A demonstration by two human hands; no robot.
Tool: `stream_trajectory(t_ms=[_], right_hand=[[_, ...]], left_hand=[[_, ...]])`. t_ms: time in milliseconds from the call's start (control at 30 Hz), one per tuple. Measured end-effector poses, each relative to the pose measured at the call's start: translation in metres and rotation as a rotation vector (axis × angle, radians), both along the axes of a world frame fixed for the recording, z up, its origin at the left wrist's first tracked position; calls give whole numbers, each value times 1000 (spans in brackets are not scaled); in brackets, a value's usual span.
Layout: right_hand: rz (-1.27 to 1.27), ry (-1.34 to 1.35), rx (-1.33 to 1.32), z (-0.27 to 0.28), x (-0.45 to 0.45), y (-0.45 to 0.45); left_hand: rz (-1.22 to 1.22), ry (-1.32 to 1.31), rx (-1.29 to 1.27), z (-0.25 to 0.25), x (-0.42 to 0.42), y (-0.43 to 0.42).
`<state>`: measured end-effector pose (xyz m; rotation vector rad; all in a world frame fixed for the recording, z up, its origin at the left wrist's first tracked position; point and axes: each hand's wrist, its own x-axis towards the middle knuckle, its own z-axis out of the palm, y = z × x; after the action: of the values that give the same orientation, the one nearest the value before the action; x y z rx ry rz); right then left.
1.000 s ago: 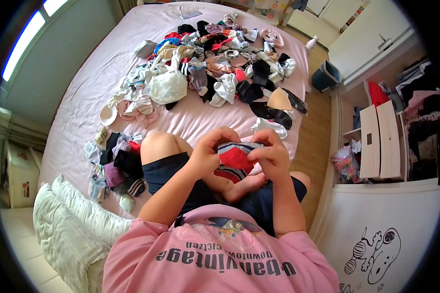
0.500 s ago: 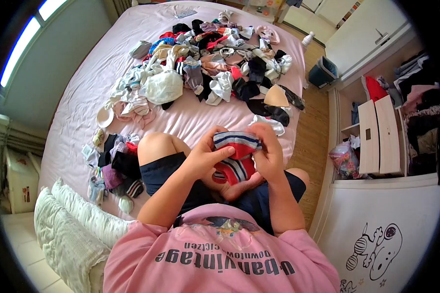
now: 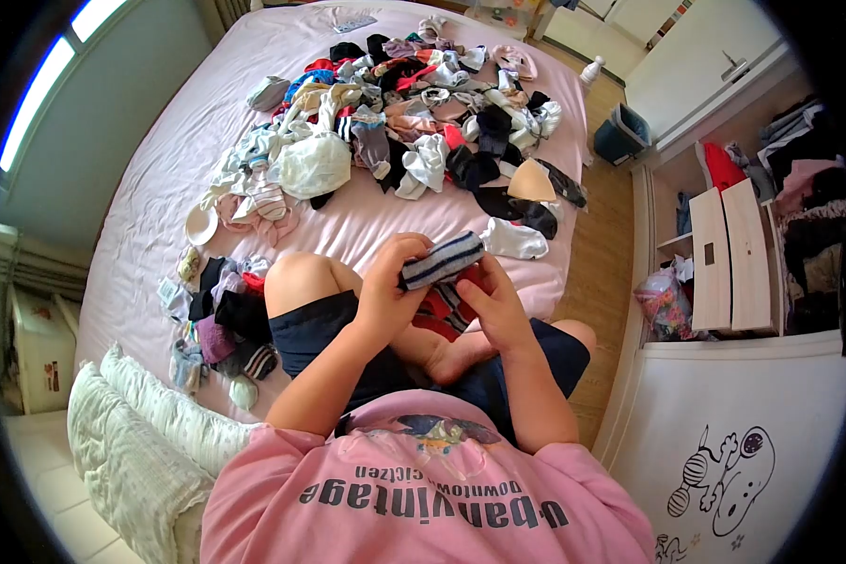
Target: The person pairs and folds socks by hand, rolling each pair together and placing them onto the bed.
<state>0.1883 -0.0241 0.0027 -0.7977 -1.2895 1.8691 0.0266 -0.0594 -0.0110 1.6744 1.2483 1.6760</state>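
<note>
A red and grey sock (image 3: 442, 260) with dark stripes is held between my hands above my crossed legs. My left hand (image 3: 389, 280) grips its grey striped cuff from the left. On the right, my right hand (image 3: 498, 303) pinches the red part, thumb in front. The sock's lower red striped part hangs toward my foot. Beyond my hands, a white sock (image 3: 514, 239) lies on the pink sheet. A smaller pile of rolled socks (image 3: 219, 340) is left of my knee.
A large heap of mixed clothes (image 3: 414, 117) spreads over the bed (image 3: 160, 179). White pillows (image 3: 146, 451) are at the lower left. A bin (image 3: 622, 134) and an open wardrobe with wooden drawer fronts (image 3: 728, 258) stand to the right.
The grey cuff has turned from nearly level to slanting up to the right and looks more bunched. My right hand has moved down, uncovering more of the white sock behind it.
</note>
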Motion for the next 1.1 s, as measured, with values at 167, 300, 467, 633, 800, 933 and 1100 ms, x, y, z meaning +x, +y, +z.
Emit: stream_trajectory(t_ms=[167, 300, 467, 633, 800, 933, 1100], right_hand=[[12, 95, 8, -1, 0, 2], [19, 102, -26, -1, 0, 3], [-13, -2, 26, 2, 8, 9], [78, -37, 42, 3, 7, 14], [13, 291, -202, 7, 9, 10], [31, 263, -108, -7, 9, 3], [-54, 266, 100, -20, 2, -6]], left_hand=[[0, 20, 45, 10, 0, -2], [-47, 124, 41, 10, -2, -4], [-318, 105, -111, 19, -6, -10], [-472, -354, -460, -18, -5, -9], [-464, -1062, -617, 3, -6, -8], [-434, -1227, -614, -10, -10, -7], [-314, -1287, -552, -8, -5, -7]])
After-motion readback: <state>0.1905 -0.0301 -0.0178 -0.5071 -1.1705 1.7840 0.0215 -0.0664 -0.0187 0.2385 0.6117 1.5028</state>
